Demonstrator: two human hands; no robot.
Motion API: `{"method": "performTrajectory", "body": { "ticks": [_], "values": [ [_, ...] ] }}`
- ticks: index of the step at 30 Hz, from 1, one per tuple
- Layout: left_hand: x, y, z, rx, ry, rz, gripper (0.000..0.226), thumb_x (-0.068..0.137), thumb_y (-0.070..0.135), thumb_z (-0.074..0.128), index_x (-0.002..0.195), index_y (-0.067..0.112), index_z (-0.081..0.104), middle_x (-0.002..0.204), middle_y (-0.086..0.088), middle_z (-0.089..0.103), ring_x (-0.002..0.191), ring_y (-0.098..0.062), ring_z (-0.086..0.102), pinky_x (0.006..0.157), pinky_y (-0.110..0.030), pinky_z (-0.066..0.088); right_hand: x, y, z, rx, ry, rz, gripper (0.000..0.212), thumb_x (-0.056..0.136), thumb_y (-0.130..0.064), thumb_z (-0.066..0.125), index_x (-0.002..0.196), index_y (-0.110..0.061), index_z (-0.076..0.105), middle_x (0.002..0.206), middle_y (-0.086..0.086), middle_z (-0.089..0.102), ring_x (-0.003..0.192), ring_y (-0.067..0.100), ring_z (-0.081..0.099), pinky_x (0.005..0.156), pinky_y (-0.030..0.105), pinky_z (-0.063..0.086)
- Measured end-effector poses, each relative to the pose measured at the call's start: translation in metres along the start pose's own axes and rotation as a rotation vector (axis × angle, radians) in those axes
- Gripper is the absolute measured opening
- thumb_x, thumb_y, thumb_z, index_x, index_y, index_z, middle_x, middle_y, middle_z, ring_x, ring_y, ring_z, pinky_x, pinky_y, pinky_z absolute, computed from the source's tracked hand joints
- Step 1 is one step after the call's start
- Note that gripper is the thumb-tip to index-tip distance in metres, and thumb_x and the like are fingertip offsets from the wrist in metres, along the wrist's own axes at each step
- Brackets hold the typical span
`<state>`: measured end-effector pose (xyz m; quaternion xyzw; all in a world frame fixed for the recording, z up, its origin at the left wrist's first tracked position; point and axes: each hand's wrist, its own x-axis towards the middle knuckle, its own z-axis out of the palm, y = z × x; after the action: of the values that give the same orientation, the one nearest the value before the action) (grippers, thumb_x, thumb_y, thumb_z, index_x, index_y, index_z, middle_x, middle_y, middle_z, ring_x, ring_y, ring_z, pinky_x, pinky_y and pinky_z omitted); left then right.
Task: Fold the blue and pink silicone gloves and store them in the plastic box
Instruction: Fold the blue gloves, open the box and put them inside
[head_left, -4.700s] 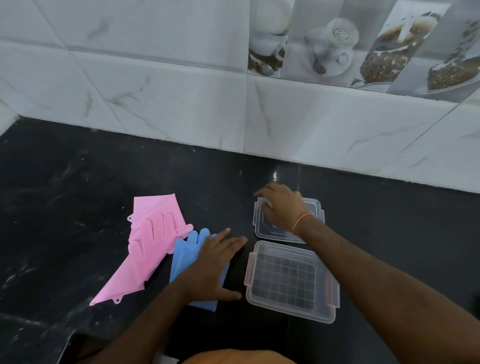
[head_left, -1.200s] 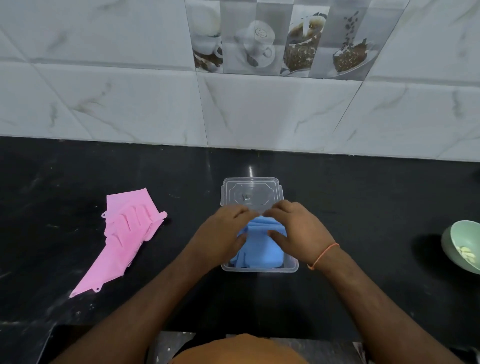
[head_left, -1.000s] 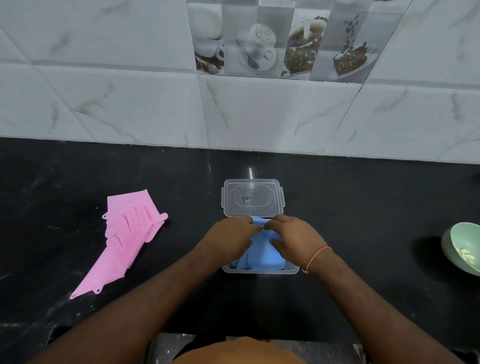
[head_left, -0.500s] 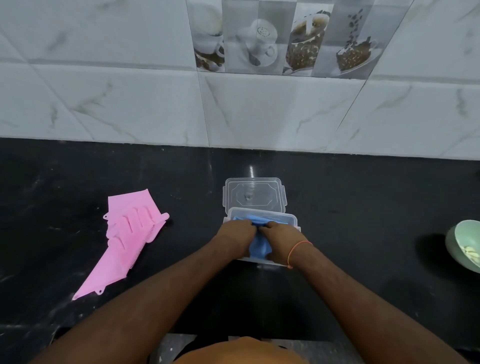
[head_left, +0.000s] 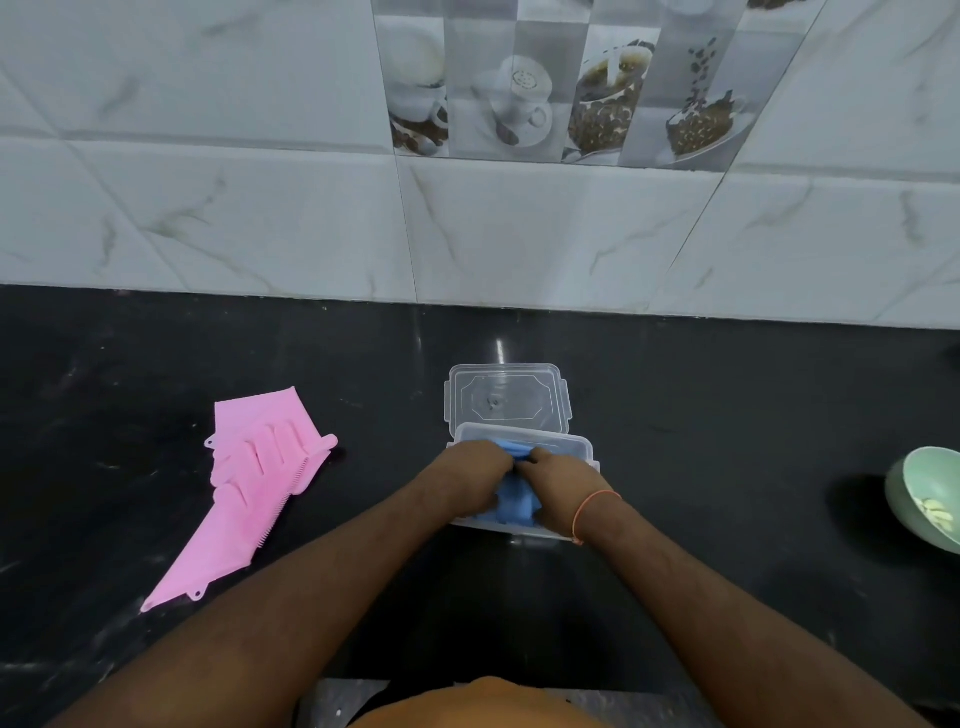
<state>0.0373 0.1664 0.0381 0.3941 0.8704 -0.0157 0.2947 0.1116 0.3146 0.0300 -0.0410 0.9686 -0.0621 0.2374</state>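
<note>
Blue glove (head_left: 511, 503) bunched under both sets of curled fingers, inside plastic box (head_left: 582, 448). Left hand (head_left: 467, 480) and right hand (head_left: 558, 483) gripping it. Pink glove (head_left: 249, 488) well left of fingers.

Left hand (head_left: 467, 480): knuckles up, fingers curled down, apparently gripping the blue glove (head_left: 511, 501). Right hand (head_left: 558, 488): same pose, fingertips meeting the left's, orange thread band at the wrist. Both forearms bare, converging from the lower corners.

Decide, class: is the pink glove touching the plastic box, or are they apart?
Apart. The head view shows the pink glove lying flat on the black counter, with a wide strip of bare counter between it and the plastic box.
</note>
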Motion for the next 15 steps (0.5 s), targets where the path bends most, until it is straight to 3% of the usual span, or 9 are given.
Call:
{"method": "performTrajectory", "body": {
  "ticks": [4,6,8,9,11,13,15],
  "values": [
    [-0.024,-0.006,-0.001,-0.231,0.32,0.055,0.023,0.098,0.018,0.065,0.117,0.015,0.079,0.112,-0.006,0.077,0.106,-0.024,0.07,0.093,-0.039,0.054,-0.006,0.007,-0.005,0.028,0.135,0.016,0.045,0.092,-0.017,0.063,0.136,-0.024,0.065,0.128,0.005,0.063,0.116,0.032,0.064,0.091,0.041,0.056],
    [-0.039,-0.002,0.007,-0.399,0.501,0.048,0.016,0.099,0.023,0.069,0.107,0.019,0.082,0.098,0.003,0.079,0.088,-0.012,0.069,0.081,-0.027,0.053,-0.01,0.011,-0.01,0.042,0.252,0.022,0.034,0.094,-0.019,0.062,0.126,-0.023,0.07,0.121,0.002,0.065,0.114,0.029,0.063,0.086,0.038,0.056],
    [-0.053,0.002,0.014,-0.568,0.569,-0.009,0.021,0.099,0.034,0.071,0.085,0.023,0.081,0.078,0.009,0.077,0.072,-0.008,0.068,0.068,-0.013,0.046,-0.012,0.014,-0.015,0.042,0.391,0.028,0.023,0.095,-0.023,0.064,0.117,-0.025,0.071,0.116,-0.001,0.064,0.11,0.026,0.059,0.077,0.036,0.054],
    [-0.059,0.003,0.018,-0.673,0.53,-0.068,0.032,0.1,0.04,0.069,0.075,0.022,0.079,0.07,0.009,0.076,0.065,-0.006,0.069,0.063,-0.01,0.046,-0.012,0.016,-0.018,0.032,0.447,0.037,0.021,0.095,-0.024,0.066,0.116,-0.025,0.071,0.115,-0.003,0.063,0.108,0.025,0.058,0.074,0.037,0.054],
    [-0.069,0.005,0.023,-0.916,0.284,-0.208,0.045,0.104,0.048,0.063,0.075,0.018,0.08,0.068,0.007,0.078,0.055,-0.003,0.07,0.055,-0.011,0.051,-0.012,0.018,-0.02,0.004,0.51,0.074,0.029,0.093,-0.025,0.069,0.122,-0.027,0.068,0.12,-0.004,0.062,0.107,0.025,0.058,0.072,0.04,0.055],
    [-0.079,0.007,0.026,-1.085,-0.019,-0.342,0.05,0.107,0.052,0.059,0.087,0.013,0.082,0.077,-0.001,0.083,0.057,-0.008,0.073,0.054,-0.017,0.056,-0.01,0.02,-0.021,-0.005,0.493,0.124,0.042,0.094,-0.027,0.068,0.136,-0.03,0.062,0.131,-0.005,0.059,0.114,0.024,0.056,0.079,0.043,0.055],
    [-0.084,0.009,0.033,-1.185,-0.152,-0.411,0.05,0.109,0.052,0.057,0.104,0.009,0.081,0.088,-0.006,0.085,0.065,-0.013,0.078,0.057,-0.021,0.06,-0.007,0.022,-0.02,0.007,0.424,0.156,0.049,0.099,-0.03,0.062,0.147,-0.033,0.052,0.141,-0.006,0.057,0.122,0.024,0.055,0.088,0.046,0.053]
  ]
}}
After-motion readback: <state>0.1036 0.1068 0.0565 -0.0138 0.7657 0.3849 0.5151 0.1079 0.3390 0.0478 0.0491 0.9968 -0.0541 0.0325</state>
